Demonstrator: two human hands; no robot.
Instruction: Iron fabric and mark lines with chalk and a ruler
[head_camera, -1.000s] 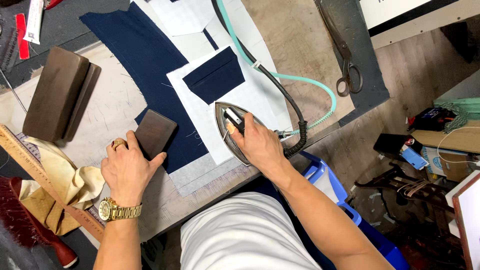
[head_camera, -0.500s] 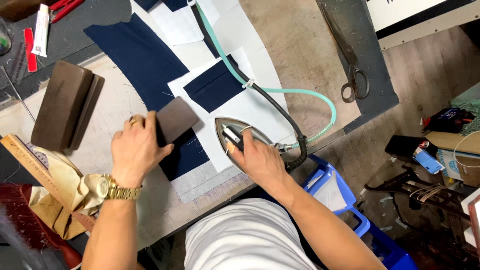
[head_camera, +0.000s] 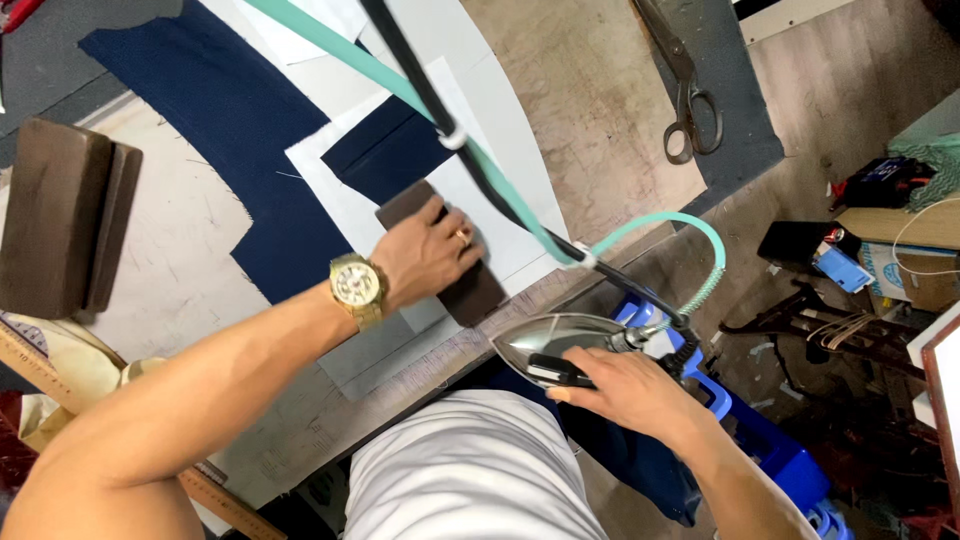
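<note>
My left hand (head_camera: 425, 255), with a gold watch and a ring, presses a small dark brown wooden block (head_camera: 455, 270) flat onto the white cloth (head_camera: 500, 170), just below a folded navy fabric piece (head_camera: 385, 150). My right hand (head_camera: 620, 390) grips the black handle of a steam iron (head_camera: 560, 345), which sits off the table's front edge, beside the blue crate. The iron's black cord and teal hose (head_camera: 440, 110) run up across the cloth and over the block.
A larger brown wooden block (head_camera: 65, 225) rests at the left. A long navy fabric strip (head_camera: 215, 120) lies behind it. Scissors (head_camera: 685, 95) lie at the back right. A wooden ruler (head_camera: 210, 495) runs along the near left edge. Blue crates (head_camera: 760, 450) and clutter sit on the floor.
My left hand slid the small block right onto the white cloth where the iron stood. My right hand pulled the iron off the cloth, down past the table's front edge.
</note>
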